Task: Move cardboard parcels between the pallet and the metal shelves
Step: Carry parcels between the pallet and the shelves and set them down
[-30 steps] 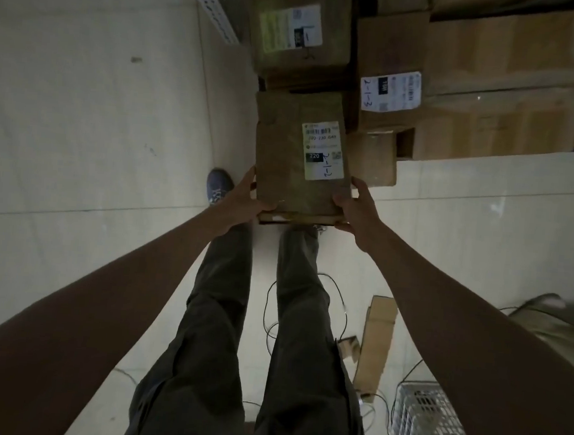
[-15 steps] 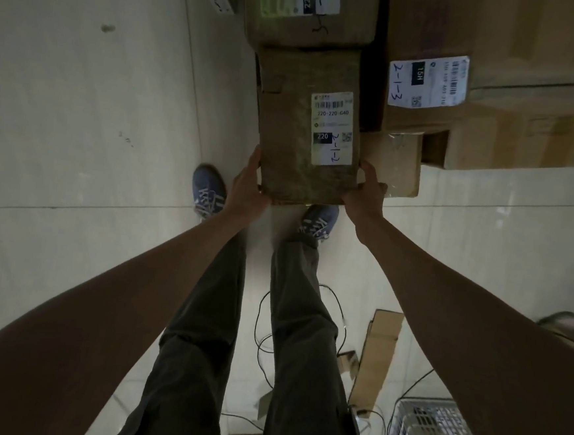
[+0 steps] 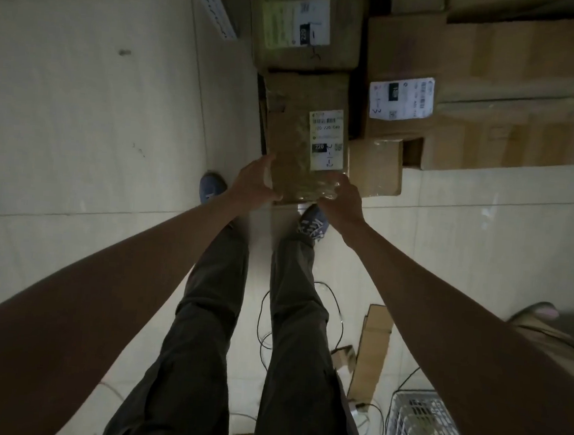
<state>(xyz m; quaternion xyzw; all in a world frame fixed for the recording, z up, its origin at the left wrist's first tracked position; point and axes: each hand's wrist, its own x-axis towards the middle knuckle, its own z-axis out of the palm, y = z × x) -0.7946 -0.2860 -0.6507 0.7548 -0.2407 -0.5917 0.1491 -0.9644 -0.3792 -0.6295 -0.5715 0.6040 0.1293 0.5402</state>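
Labelled cardboard parcel (image 3: 303, 139) amid the stacked boxes (image 3: 488, 89), left hand (image 3: 255, 184) gripping its near-left corner, right hand (image 3: 340, 201) gripping its near-right corner

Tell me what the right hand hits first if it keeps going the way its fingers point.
The right hand already touches the held parcel; straight on lies its white label, though depth is hard to judge.
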